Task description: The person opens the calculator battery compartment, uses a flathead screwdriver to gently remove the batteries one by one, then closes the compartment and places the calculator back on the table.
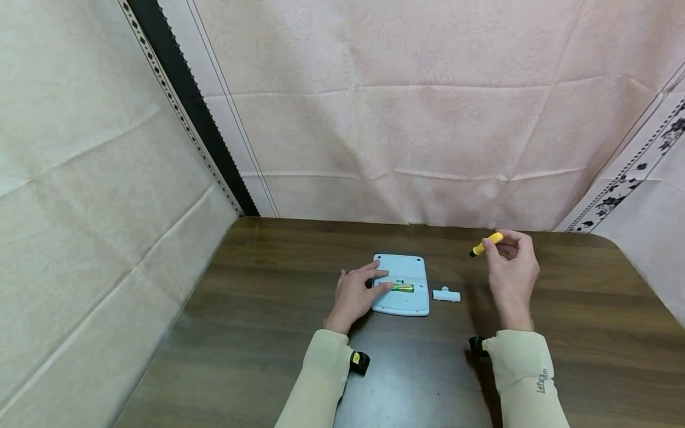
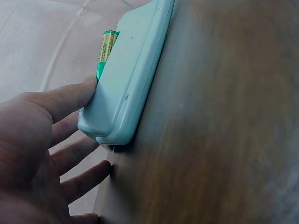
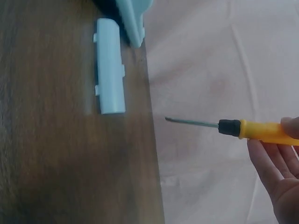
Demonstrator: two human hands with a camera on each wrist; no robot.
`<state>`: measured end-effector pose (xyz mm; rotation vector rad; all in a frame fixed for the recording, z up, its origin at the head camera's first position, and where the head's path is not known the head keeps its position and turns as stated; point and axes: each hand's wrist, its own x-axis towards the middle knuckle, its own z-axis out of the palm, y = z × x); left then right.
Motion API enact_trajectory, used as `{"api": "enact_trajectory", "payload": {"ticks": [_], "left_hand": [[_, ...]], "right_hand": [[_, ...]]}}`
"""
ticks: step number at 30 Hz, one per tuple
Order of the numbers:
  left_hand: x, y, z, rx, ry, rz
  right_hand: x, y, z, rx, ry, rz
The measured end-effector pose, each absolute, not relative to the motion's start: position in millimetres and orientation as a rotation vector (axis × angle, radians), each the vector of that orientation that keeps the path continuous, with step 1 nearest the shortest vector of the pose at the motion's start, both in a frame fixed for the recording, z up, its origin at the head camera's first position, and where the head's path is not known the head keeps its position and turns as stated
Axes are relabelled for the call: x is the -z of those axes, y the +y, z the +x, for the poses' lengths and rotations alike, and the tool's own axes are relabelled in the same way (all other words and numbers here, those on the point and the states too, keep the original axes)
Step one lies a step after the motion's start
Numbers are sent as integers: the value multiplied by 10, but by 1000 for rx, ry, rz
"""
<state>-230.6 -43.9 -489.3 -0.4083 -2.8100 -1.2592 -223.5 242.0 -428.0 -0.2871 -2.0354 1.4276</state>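
A light-blue calculator-like device [image 1: 400,304] lies back side up, with a green-and-gold battery [image 1: 404,288] in its uncovered compartment. My left hand [image 1: 357,292] rests on the device's left side with fairly straight fingers. Its thumb [image 2: 70,99] reaches toward the battery [image 2: 108,46] in the left wrist view, while the lower fingers spread below the device's edge. Off to the right and raised above the table, my right hand [image 1: 514,270] holds a screwdriver [image 1: 487,244] by its yellow handle between thumb and fingers. The slim metal shaft [image 3: 191,122] points left, touching nothing.
A light-blue battery cover [image 1: 446,295] with small tabs lies just right of the device. The brown wooden table [image 1: 241,356] ends at a pale cloth hanging [image 1: 407,137] behind it. Another cloth [image 1: 107,238] hangs along the left side.
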Motion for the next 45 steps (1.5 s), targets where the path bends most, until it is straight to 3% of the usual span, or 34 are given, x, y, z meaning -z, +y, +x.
{"api": "enact_trajectory", "payload": {"ticks": [23,45], "left_hand": [[4871,-432,-2295,1272,-2805,-403],[4878,-436,-2304,1285,-2804,-395]], "right_hand": [[4366,2577,-2258,-1268,-2333,-510],[4435,2679,-2229,-909,-2628,-389]]}}
